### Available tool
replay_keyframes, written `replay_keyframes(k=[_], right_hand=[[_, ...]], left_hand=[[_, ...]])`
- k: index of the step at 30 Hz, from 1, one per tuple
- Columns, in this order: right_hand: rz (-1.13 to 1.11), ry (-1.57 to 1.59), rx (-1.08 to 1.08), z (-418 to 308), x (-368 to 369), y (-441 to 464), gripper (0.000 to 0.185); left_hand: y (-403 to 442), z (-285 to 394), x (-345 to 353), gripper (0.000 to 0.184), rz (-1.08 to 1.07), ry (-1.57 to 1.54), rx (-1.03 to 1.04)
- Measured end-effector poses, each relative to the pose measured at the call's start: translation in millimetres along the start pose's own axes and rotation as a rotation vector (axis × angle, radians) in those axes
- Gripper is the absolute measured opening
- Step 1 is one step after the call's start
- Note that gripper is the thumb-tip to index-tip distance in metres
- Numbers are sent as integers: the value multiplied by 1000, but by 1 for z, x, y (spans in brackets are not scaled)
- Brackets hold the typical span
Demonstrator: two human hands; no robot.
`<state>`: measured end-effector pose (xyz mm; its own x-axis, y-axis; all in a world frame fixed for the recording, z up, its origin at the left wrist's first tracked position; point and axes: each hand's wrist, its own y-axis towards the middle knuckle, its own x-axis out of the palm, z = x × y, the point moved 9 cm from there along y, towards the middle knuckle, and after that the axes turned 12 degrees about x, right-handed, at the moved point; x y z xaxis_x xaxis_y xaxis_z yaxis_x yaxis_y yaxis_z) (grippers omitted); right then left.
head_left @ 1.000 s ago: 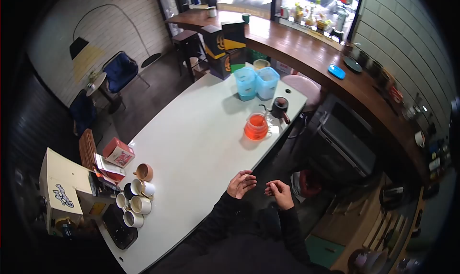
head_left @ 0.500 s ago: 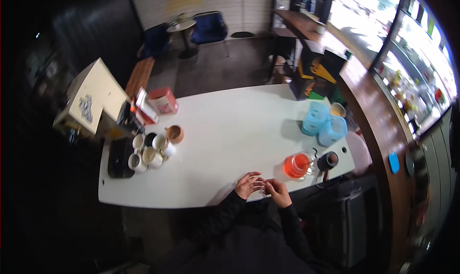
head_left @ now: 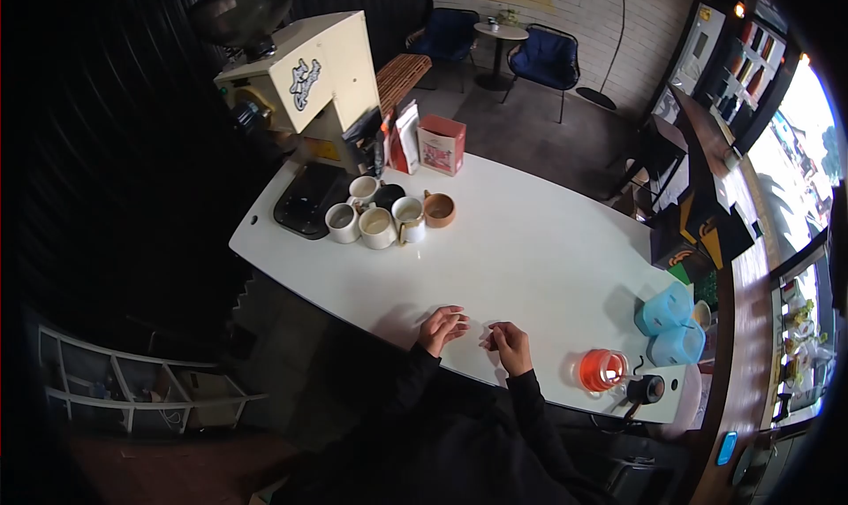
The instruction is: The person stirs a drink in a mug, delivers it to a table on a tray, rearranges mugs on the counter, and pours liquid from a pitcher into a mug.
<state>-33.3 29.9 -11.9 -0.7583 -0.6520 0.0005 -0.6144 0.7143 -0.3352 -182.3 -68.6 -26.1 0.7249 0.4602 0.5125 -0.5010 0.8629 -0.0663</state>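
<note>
My left hand (head_left: 442, 330) hovers over the front edge of the white table (head_left: 530, 266), palm turned inward and fingers apart, with nothing in it. To its right, my right hand (head_left: 511, 348) has its fingers curled together; whether something small sits between them I cannot make out. A gap separates the two hands. Nearest to my right hand is a glass jug (head_left: 602, 370) of red liquid, with a dark gooseneck kettle (head_left: 647, 388) beside it. Left of my hands, a white mug (head_left: 377, 227) stands grouped with several other mugs, including a brown mug (head_left: 440, 210).
A cream coffee grinder (head_left: 331, 76) stands at the table's left end, beside a red box (head_left: 442, 144) and upright bags. Light blue containers (head_left: 664, 311) and a black box (head_left: 698, 244) are at the right end. Blue chairs (head_left: 541, 59) stand beyond.
The view has swung left, so the table's contents appear shifted right. My hands have moved apart from each other. The mugs and jug keep their places on the table.
</note>
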Motion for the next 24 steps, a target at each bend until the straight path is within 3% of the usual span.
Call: replay_keyframes(k=[10, 11, 19, 24], right_hand=[[-20, -91, -64, -22, 93, 60, 20], [-11, -86, -60, -24, 97, 63, 20], [58, -80, -51, -30, 121, 89, 21], [110, -159, -81, -7, 111, 108, 21]], left_hand=[[53, 93, -147, 37, 256, 456, 350], [61, 100, -154, 37, 247, 457, 343], [90, 224, -179, 34, 341, 1062, 881], [118, 257, -186, 35, 268, 1150, 960]])
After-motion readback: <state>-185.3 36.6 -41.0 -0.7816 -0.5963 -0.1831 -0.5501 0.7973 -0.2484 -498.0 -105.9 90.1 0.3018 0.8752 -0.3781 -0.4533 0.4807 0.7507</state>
